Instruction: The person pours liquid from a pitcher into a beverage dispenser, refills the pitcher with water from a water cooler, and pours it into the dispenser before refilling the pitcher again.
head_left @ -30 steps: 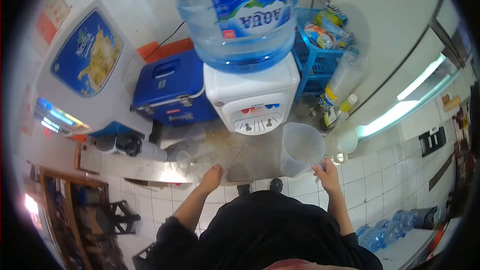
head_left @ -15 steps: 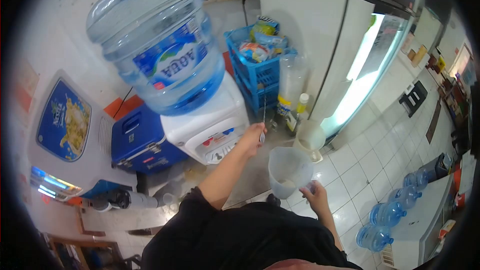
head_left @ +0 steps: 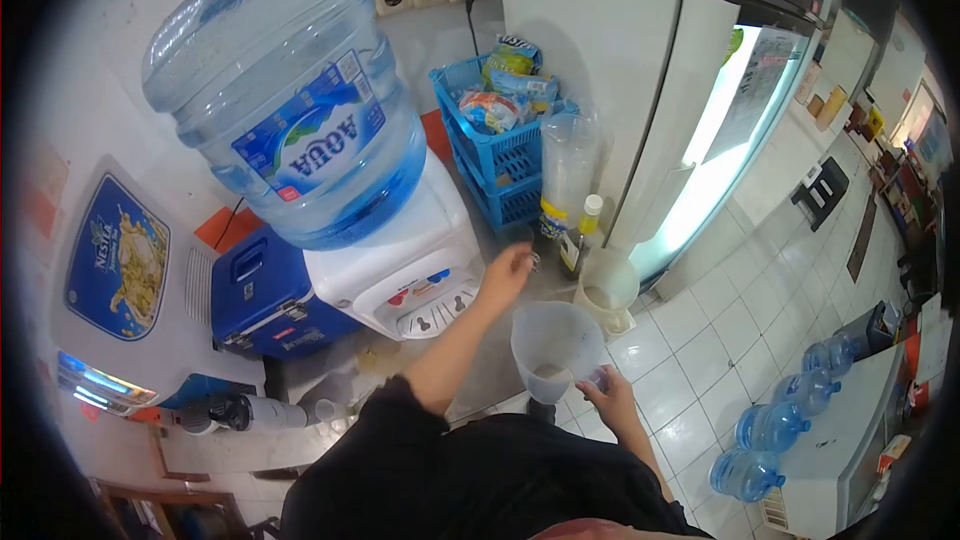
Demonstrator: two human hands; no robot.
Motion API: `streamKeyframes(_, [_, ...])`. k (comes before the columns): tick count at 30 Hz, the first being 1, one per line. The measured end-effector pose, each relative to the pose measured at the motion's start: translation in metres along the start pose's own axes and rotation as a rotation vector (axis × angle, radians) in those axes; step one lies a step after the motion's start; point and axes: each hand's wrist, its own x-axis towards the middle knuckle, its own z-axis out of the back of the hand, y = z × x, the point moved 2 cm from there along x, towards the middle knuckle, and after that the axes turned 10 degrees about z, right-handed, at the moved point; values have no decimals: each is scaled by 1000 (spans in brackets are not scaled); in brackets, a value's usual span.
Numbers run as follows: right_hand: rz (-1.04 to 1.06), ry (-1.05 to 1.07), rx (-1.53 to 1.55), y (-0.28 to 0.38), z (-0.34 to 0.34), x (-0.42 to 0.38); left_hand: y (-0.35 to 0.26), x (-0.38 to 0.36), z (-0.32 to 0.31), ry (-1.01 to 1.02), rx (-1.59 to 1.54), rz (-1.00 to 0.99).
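A small metal object shows at the fingertips of my left hand [head_left: 512, 270], whose fingers are closed around it; what it is cannot be made out. My right hand [head_left: 610, 395] grips the handle side of a translucent plastic pitcher [head_left: 557, 345], held in front of my body. A second translucent pitcher [head_left: 608, 285] stands just behind it. Beyond my left hand are a bottle with a yellow neck [head_left: 580, 240] and a tall clear plastic container [head_left: 568, 165]. The white water dispenser [head_left: 400, 265] is to the left of my left hand.
A large water bottle [head_left: 300, 120] sits upside down on the dispenser. Behind are blue stacked baskets [head_left: 490, 145] with packets. A blue cooler box [head_left: 265, 290] is at left, a lit fridge [head_left: 660, 140] at right. Several water bottles [head_left: 770, 427] stand at far right.
The view has shifted a little, so most things sit further left or lower. The long thin metal part that stood up from my left hand no longer shows. My right hand still holds the pitcher.
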Motion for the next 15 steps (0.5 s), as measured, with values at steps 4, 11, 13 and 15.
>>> streamKeyframes(4, [-84, 65, 52, 6, 5, 3, -50, -109, 94, 211, -149, 570])
streamKeyframes(11, [-50, 87, 16, -2, 0, 25, 7, -182, 162, 123, 324, 866])
streamKeyframes(13, [-39, 84, 60, 6, -9, 32, 19, -179, 158, 65, 400, 840])
streamKeyframes(15, [-31, 72, 103, 8, -16, 33, 30, -177, 153, 13, 473, 806])
